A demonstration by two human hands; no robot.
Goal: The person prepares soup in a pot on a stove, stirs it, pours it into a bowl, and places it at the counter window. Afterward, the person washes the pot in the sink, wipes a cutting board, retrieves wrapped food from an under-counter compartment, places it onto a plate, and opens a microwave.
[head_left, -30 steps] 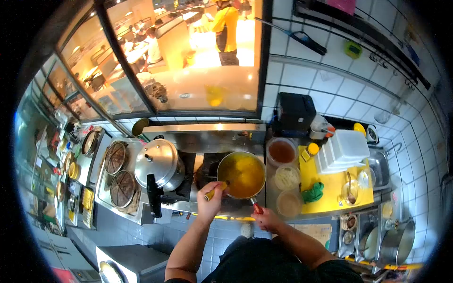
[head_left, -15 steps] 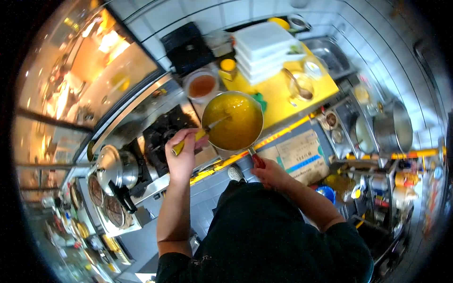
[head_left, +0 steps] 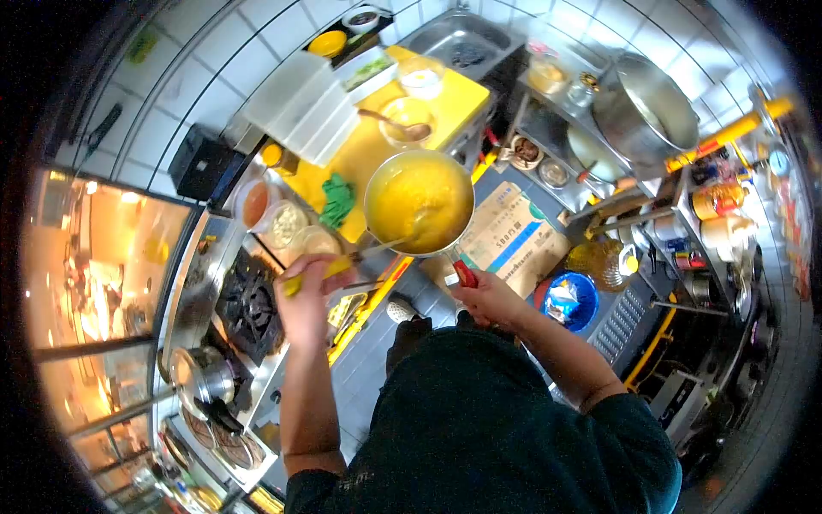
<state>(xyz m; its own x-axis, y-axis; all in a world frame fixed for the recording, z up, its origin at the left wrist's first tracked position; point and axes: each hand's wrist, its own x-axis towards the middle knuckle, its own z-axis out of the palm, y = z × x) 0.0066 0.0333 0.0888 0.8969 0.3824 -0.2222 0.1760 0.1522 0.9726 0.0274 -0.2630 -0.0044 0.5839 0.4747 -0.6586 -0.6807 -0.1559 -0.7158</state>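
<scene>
My left hand (head_left: 313, 289) is closed round the yellow handle of a long, thin stirring utensil (head_left: 344, 262). Its far end dips into the thick yellow-orange liquid (head_left: 419, 204), so its kind is hidden. My right hand (head_left: 489, 299) grips the red handle of a metal saucepan (head_left: 463, 231), which I hold up in front of me. The liquid fills much of the pan and looks smeared by motion. Behind the pan, a green cloth (head_left: 338, 200) lies on the yellow board (head_left: 469, 96).
A black gas burner (head_left: 248, 300) and a lidded pot (head_left: 202, 377) are on the left. White stacked containers (head_left: 300, 107) and a bowl with a spoon (head_left: 406, 122) sit on the board. A sink (head_left: 454, 34) lies behind. Flattened cardboard (head_left: 522, 244) and a blue bin (head_left: 591, 300) are below right.
My view and body have turned right, and the saucepan now hangs above the board's edge and cardboard. My left hand has moved lower and left relative to the pan, still holding the utensil.
</scene>
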